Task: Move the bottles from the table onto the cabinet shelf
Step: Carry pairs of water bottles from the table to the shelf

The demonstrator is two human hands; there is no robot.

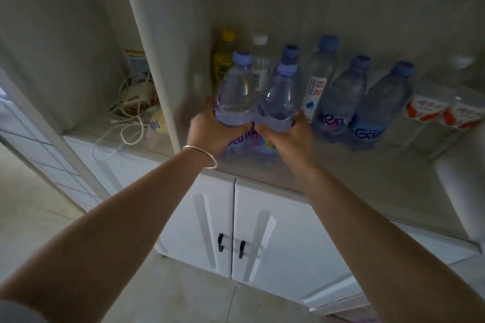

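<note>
- Two bare arms reach up from the bottom of the view toward 12 o'clock, and the left one wears a thin bracelet (200, 156) at the wrist.
- The left hand (210, 128) is wrapped tight around a clear bottle with a blue cap (235, 89).
- The right hand (284, 136) is wrapped tight around a second clear bottle (280, 97), just to the 3 o'clock side of the first one.
- Both held bottles stand up straight, touch each other, and are over the front part of the cabinet shelf (328, 173); I cannot tell if they rest on it.
- More blue-capped bottles (341, 97) stand on the shelf toward 3 o'clock.
- A yellow bottle (223, 60) and a white-capped bottle (259, 60) stand behind, toward 12 o'clock.
- Some packs with red and white tops (446, 110) sit far out at 3 o'clock.
- A tangle of white cords (131, 113) lies in the next space at 9 o'clock.
- White cabinet doors with black handles (231, 244) are below, at 6 o'clock.
</note>
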